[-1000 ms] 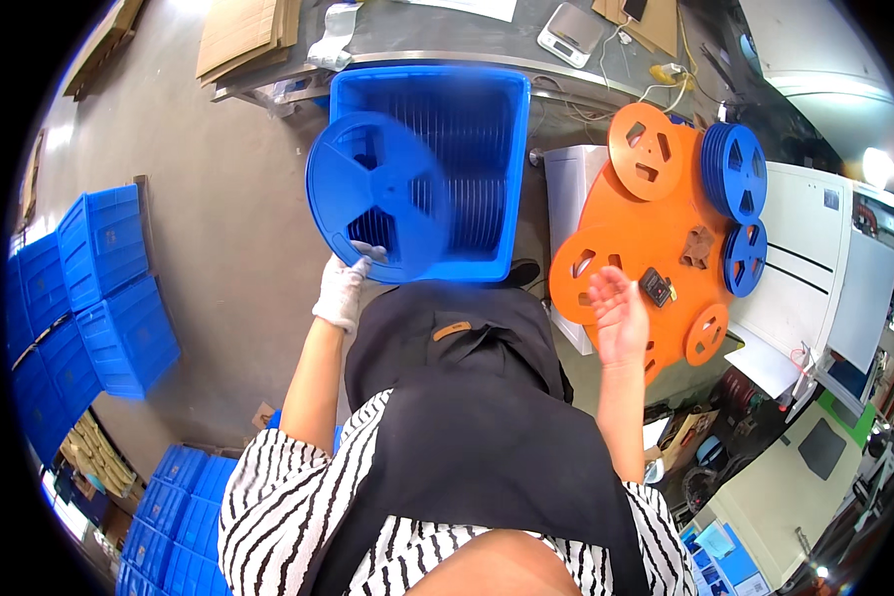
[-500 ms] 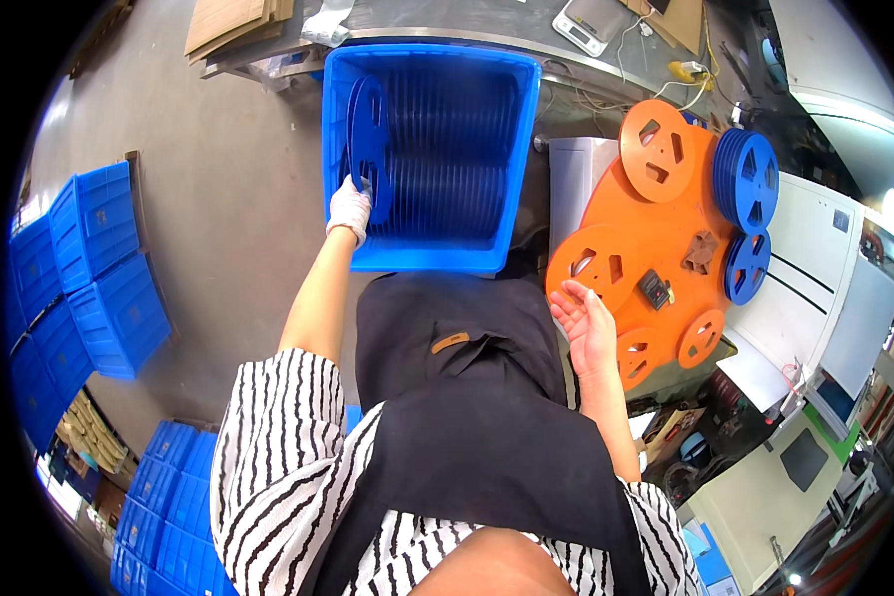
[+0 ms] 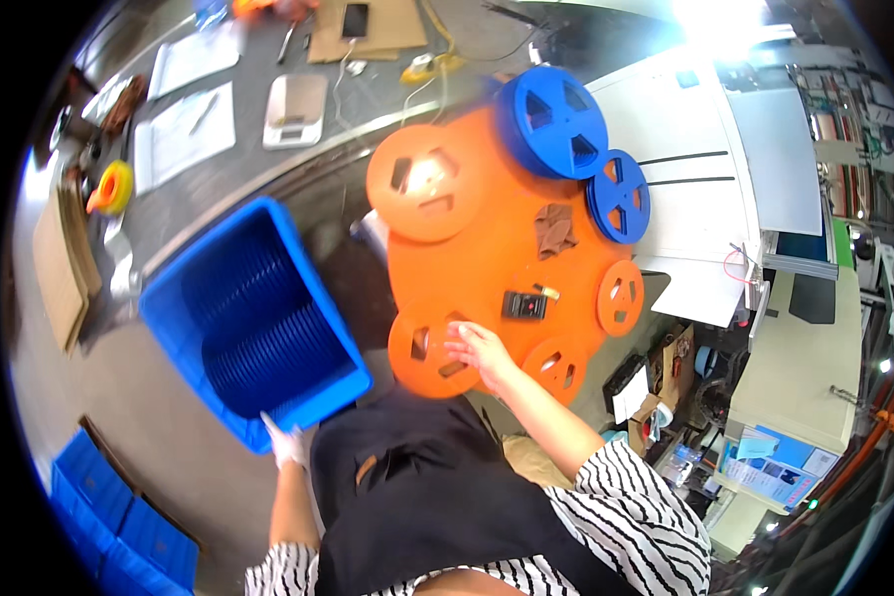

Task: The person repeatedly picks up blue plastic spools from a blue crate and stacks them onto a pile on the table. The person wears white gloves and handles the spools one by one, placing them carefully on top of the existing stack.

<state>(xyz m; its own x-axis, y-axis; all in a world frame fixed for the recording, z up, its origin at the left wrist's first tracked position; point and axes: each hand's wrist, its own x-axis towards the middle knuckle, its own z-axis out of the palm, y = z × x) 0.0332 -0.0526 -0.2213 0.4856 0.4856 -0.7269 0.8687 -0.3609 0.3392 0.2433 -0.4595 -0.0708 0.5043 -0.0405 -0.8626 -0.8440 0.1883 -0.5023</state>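
Note:
My left hand (image 3: 286,444), in a white glove, is at the near end of a blue plastic bin (image 3: 330,402). Its fingers are stretched out and hold nothing. Inside the bin stands a packed row of dark blue reel flanges (image 3: 268,348). My right hand (image 3: 479,350), bare and with spread fingers, is over an orange disc with cut-out windows (image 3: 414,370) at the near left of an orange work surface (image 3: 477,263). Whether it touches the disc I cannot tell.
Stacked blue reel discs (image 3: 551,124) and a second blue stack (image 3: 621,196) sit at the orange surface's far right. A small black device (image 3: 523,305) and a brown piece (image 3: 555,230) lie mid-surface. A grey bench (image 3: 243,119) holds a scale (image 3: 295,107). Blue crates (image 3: 119,507) stand lower left.
The view has turned right toward the orange surface. My left hand has let go of the blue reel disc inside the bin and is now at the bin's near end. My right hand stays open.

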